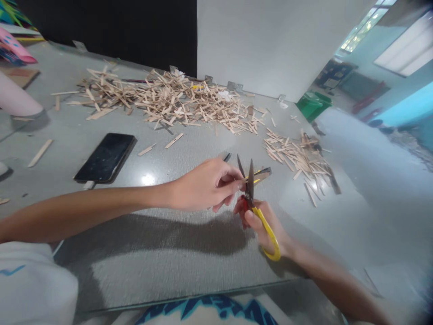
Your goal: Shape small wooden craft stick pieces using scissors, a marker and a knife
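My right hand (270, 228) grips a pair of scissors (251, 183) with yellow and red handles. Their dark blades point away from me and stand slightly apart. My left hand (208, 184) is closed, thumb and fingertips pinching a thin wooden stick (260, 177) that runs between the blades. Just behind the blades lies a yellow and black tool (267, 170), partly hidden, whose kind I cannot make out. A dark pen-like tip (228, 156) shows beyond my left knuckles.
A large heap of wooden sticks (169, 99) lies along the back, by a black and white panel (264, 45). Short cut pieces (294, 155) form a smaller pile at right. A phone (106, 157) with a cable lies at left. The grey table's front edge (189, 298) is near me.
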Available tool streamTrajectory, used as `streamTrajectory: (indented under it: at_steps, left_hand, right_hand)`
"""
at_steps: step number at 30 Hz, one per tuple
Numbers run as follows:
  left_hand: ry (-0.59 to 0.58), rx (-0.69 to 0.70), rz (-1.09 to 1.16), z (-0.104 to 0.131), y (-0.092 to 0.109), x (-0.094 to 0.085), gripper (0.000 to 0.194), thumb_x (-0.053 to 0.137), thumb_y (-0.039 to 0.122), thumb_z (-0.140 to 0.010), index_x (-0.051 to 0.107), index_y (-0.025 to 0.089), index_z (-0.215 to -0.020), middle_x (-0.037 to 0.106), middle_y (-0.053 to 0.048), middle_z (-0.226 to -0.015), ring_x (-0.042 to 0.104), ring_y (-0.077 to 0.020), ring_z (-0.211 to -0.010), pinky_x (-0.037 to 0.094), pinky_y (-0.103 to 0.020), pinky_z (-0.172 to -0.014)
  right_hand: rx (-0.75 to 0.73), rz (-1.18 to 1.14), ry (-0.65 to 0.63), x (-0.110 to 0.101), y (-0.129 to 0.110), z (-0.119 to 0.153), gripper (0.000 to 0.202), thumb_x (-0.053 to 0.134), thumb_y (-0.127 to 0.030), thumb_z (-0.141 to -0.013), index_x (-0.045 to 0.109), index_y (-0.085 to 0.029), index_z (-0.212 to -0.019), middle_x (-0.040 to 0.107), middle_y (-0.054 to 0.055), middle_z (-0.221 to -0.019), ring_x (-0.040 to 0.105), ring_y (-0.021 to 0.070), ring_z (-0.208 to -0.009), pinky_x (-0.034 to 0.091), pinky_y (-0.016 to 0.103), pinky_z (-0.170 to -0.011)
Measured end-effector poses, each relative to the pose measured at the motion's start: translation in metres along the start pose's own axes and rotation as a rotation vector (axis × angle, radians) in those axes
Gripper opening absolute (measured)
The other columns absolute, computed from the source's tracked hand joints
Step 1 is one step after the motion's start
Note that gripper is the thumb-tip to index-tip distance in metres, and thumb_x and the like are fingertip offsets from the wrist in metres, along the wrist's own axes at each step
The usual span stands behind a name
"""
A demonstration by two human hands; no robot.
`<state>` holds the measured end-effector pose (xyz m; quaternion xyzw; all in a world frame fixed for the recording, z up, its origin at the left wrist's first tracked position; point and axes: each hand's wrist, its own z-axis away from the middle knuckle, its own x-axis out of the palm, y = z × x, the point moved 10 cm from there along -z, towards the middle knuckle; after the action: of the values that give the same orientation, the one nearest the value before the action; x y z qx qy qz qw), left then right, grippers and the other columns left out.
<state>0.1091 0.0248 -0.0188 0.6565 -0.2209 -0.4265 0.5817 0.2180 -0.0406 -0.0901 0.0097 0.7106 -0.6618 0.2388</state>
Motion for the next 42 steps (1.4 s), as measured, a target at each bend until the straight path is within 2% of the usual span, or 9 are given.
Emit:
streamTrajectory:
  at_steps: [13,18,22,28,30,33,35,38,42]
  left_hand:
    - [0.020,-0.012,0.032,0.000,0.000,-0.001,0.024,0.055,0.023,-0.110,0.068,0.014,-0.092,0.067,0.002,-0.065,0.058,-0.0063,-0.046,0.044,-0.015,-0.046]
    - [0.148,-0.018,0.073,-0.002,-0.002,-0.015,0.023,0.053,0.024,-0.112,0.067,0.014,-0.096,0.068,0.001,-0.067,0.059,-0.0074,-0.044,0.044,-0.017,-0.041]
    - [0.308,-0.018,0.084,-0.002,-0.004,-0.038,0.019,0.051,0.019,-0.112,0.065,0.015,-0.099,0.068,0.000,-0.068,0.061,-0.0083,-0.044,0.046,-0.018,-0.041]
    - [0.260,-0.030,0.001,-0.009,-0.010,-0.041,0.021,0.053,0.026,-0.112,0.065,0.015,-0.099,0.073,-0.003,-0.072,0.063,-0.0099,-0.048,0.047,-0.019,-0.043]
    - [0.192,-0.055,-0.080,-0.012,-0.017,-0.035,0.020,0.052,0.031,-0.113,0.062,0.016,-0.103,0.076,-0.005,-0.078,0.065,-0.0109,-0.051,0.047,-0.021,-0.046]
    - [0.137,-0.091,-0.275,-0.017,-0.032,-0.035,0.015,0.050,0.033,-0.113,0.056,0.019,-0.110,0.077,-0.004,-0.081,0.066,-0.0126,-0.054,0.044,-0.023,-0.051]
    - [0.157,-0.105,-0.480,-0.021,-0.041,-0.046,0.013,0.048,0.029,-0.111,0.055,0.020,-0.106,0.074,-0.004,-0.079,0.064,-0.0140,-0.057,0.040,-0.025,-0.056]
    - [0.264,-0.127,-0.785,-0.028,-0.052,-0.081,0.011,0.055,0.023,-0.103,0.059,0.021,-0.093,0.068,-0.005,-0.076,0.059,-0.0174,-0.066,0.035,-0.030,-0.065]
    - [0.354,-0.247,-0.839,-0.034,-0.083,-0.135,0.032,0.068,0.020,-0.091,0.049,0.022,-0.066,0.053,-0.005,-0.064,0.052,-0.0212,-0.068,0.029,-0.034,-0.068]
  right_hand:
    - [0.244,-0.062,0.120,-0.005,0.037,0.007,0.062,0.054,-0.077,-0.104,0.055,-0.022,-0.076,0.044,-0.005,-0.055,0.042,0.0116,-0.045,0.042,0.026,-0.046]
    - [0.106,0.099,0.122,-0.023,0.004,-0.004,0.058,0.056,-0.074,-0.104,0.060,-0.021,-0.081,0.054,-0.001,-0.067,0.049,0.0145,-0.058,0.042,0.028,-0.054]
    - [0.112,0.354,0.232,-0.066,-0.010,-0.014,0.052,0.056,-0.069,-0.105,0.067,-0.020,-0.093,0.063,0.002,-0.076,0.055,0.0178,-0.066,0.041,0.029,-0.060]
    - [0.449,0.966,0.596,-0.174,0.031,-0.015,0.037,0.072,-0.054,-0.095,0.075,-0.018,-0.099,0.076,0.010,-0.084,0.069,0.0267,-0.079,0.043,0.034,-0.069]
    - [0.546,1.080,0.562,-0.194,0.051,-0.018,0.033,0.073,-0.047,-0.095,0.079,-0.016,-0.103,0.080,0.015,-0.091,0.075,0.0310,-0.089,0.046,0.035,-0.073]
    - [0.714,1.198,0.481,-0.212,0.076,-0.017,0.048,0.071,-0.054,-0.099,0.082,-0.008,-0.108,0.082,0.025,-0.101,0.079,0.0366,-0.097,0.048,0.036,-0.071]
    - [0.769,1.239,0.477,-0.218,0.082,-0.015,0.056,0.067,-0.056,-0.102,0.082,-0.003,-0.116,0.082,0.030,-0.108,0.080,0.0388,-0.101,0.049,0.037,-0.071]
    - [0.774,1.263,0.471,-0.219,0.084,-0.016,0.054,0.065,-0.051,-0.105,0.083,-0.002,-0.115,0.081,0.031,-0.109,0.080,0.0406,-0.103,0.051,0.038,-0.072]
    - [0.763,1.277,0.464,-0.216,0.086,-0.018,0.050,0.063,-0.046,-0.107,0.084,-0.001,-0.115,0.080,0.034,-0.110,0.080,0.0414,-0.104,0.053,0.039,-0.075]
